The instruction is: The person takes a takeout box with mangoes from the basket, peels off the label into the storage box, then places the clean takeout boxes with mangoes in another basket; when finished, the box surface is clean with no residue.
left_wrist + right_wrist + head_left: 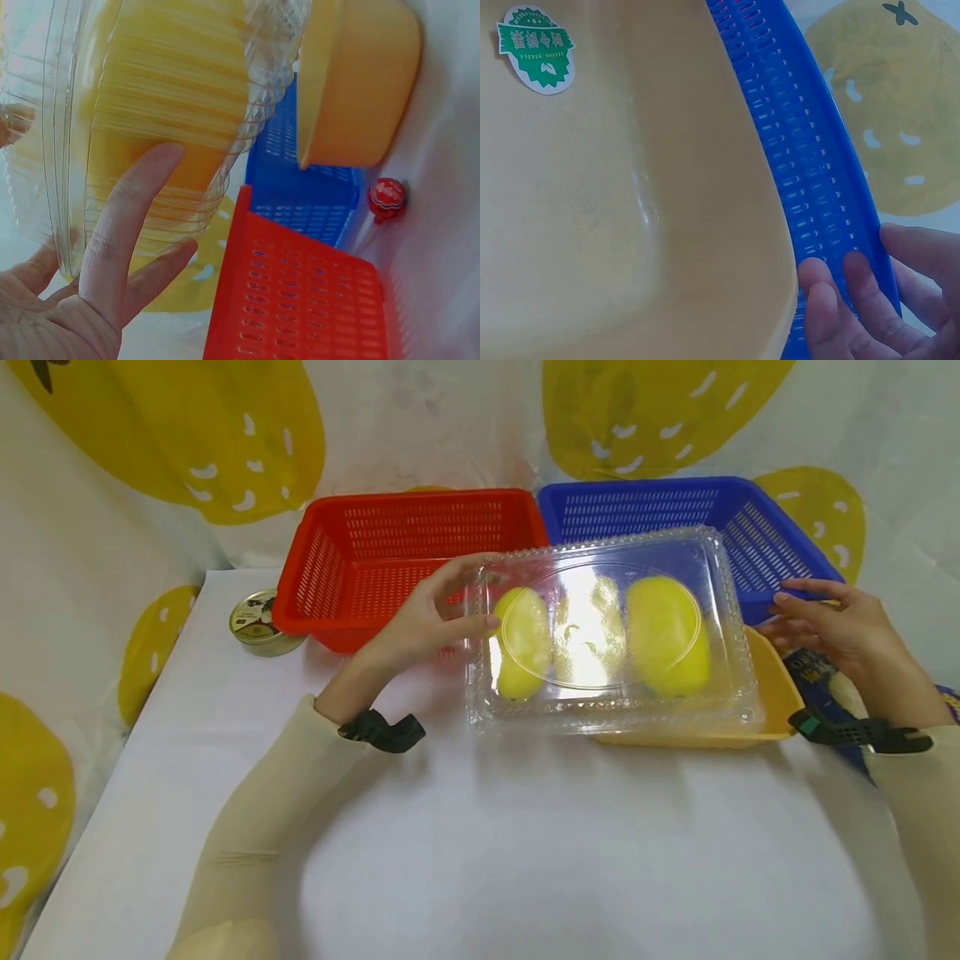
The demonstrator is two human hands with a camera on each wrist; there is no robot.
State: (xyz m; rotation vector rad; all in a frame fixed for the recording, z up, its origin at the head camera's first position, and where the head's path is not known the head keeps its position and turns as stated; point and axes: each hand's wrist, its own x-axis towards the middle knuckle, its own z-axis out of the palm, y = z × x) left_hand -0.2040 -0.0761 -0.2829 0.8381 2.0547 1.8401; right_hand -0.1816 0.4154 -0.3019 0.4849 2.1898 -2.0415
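Observation:
My left hand [431, 618] holds the left end of a clear plastic box [592, 697], thumb on top and fingers beneath. Through the lid show yellow mangoes [667, 635]; glare covers the middle one. The box is raised and tilted, hiding part of a yellow basin [776, 689]. In the left wrist view, fingers [124, 217] lie against the box's ribbed side. My right hand [847, 631] is apart from the box, near the blue basket [795, 564], its fingers loosely bent with nothing held. Whether a fingertip touches the basket's rim, I cannot tell.
A red basket [337, 631] stands at the back, left of the blue one. Beside it sits a round tin [262, 627]. A dark packet [821, 681] lies right of the basin. The left wrist view shows a small red ball-shaped item [387, 196] on the table.

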